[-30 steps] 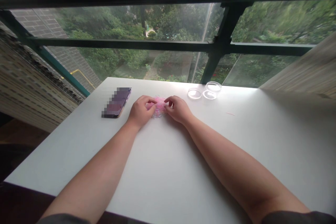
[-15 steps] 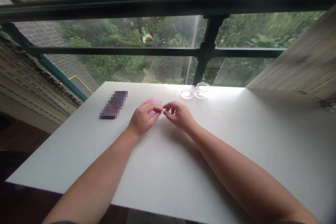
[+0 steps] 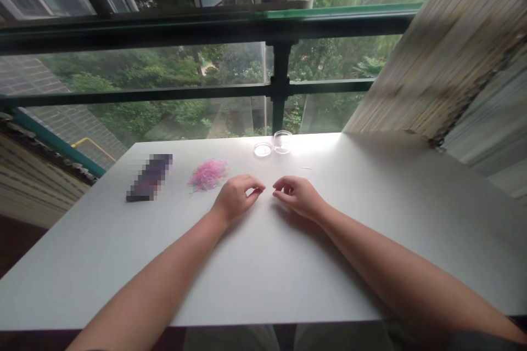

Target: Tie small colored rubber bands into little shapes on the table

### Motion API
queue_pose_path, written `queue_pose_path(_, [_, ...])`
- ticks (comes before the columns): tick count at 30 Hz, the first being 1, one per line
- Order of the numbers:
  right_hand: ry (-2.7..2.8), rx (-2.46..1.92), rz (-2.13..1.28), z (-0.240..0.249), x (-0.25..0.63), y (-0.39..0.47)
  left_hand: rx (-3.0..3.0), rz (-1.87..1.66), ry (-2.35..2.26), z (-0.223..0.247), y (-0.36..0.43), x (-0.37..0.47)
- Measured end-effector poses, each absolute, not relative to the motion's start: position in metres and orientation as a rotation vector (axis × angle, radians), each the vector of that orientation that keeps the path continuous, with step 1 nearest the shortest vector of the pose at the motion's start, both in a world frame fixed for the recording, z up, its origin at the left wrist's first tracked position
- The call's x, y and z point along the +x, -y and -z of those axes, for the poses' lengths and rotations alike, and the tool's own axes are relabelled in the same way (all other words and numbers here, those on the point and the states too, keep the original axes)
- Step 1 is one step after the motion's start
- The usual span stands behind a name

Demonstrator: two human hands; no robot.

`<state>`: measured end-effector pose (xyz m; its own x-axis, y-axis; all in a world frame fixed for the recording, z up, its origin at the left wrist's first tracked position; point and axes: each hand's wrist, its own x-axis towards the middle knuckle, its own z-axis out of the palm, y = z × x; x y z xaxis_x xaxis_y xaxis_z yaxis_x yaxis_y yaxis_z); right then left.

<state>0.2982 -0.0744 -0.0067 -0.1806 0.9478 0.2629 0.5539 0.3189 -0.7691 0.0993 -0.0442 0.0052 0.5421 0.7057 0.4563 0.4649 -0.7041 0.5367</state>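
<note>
Pink and mixed-colour strands (image 3: 208, 174) are heaped loose on the white bench (image 3: 230, 279), beyond the left hand (image 3: 237, 196) and off to its left, not touched. Left hand: thumb and forefinger are brought nearly together, narrow at the tips; whether a strand is pinched can't be told at this size. Right hand (image 3: 302, 197): fingers are half curled, narrow too, tips pointed at the left's across a small gap; contents can't be told either. A single pale strip (image 3: 307, 168) is laid apart, just beyond the right hand. A shallow clear dish (image 3: 262, 156) is set beyond the left fingertips, with a taller clear container (image 3: 283, 142) beside it, beyond the right fingertips. A pixelated dark slab (image 3: 150, 177) is parked past the heap, farther left. Progress, judged: one strip separated, bulk left in the heap; no finished piece is seen.
</note>
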Motion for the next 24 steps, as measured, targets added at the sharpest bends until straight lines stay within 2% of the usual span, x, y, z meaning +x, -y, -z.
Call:
queue_pose_path(9, [1.718, -1.303, -0.721, 0.014, 0.31, 0.067, 1.902, -0.924, -1.096, 0.006, 0.036, 0.13])
queue_pose_path(24, [1.81, -1.23, -0.745, 0.009, 0.31, 0.078, 1.942, -0.868, -1.016, 0.005, 0.047, 0.124])
